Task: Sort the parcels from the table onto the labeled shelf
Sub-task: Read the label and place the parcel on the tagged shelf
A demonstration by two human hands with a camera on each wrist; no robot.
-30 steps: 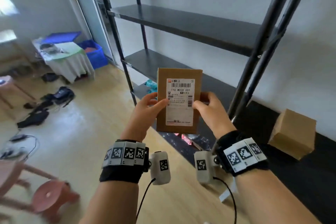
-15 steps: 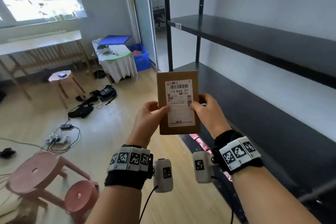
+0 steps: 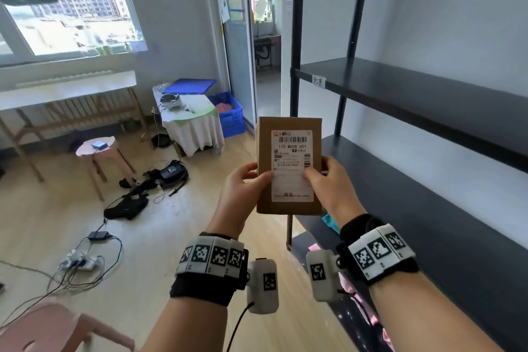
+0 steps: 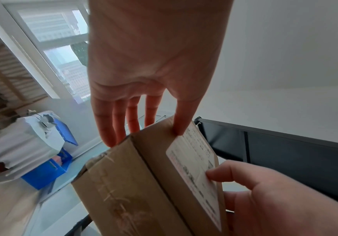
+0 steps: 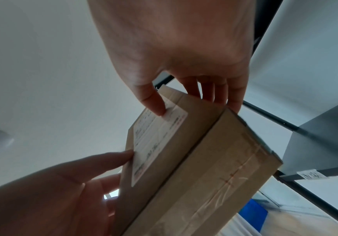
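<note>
A flat brown cardboard parcel (image 3: 288, 128) with a white shipping label (image 3: 291, 163) stands upright in front of me, label facing me. My left hand (image 3: 245, 180) grips its left edge, thumb on the front and fingers behind. My right hand (image 3: 328, 177) grips the right edge the same way. In the left wrist view the parcel (image 4: 136, 183) is pinched by the left hand (image 4: 144, 135); in the right wrist view the parcel (image 5: 194, 167) is pinched by the right hand (image 5: 186, 103). The black shelf (image 3: 428, 100) rises at right, with a small white label (image 3: 318, 80) on its board edge.
A lower black shelf board (image 3: 428, 208) runs along the wall at right, with black uprights (image 3: 297, 37). Pink stools (image 3: 97, 148), cables and a power strip (image 3: 83, 261) lie on the wood floor at left. A blue crate (image 3: 228, 114) and cloth-covered table stand by the doorway.
The view has swung left and up along the shelf; the window and shelf label came into sight. Both hands keep the same hold on the parcel, which stays upright.
</note>
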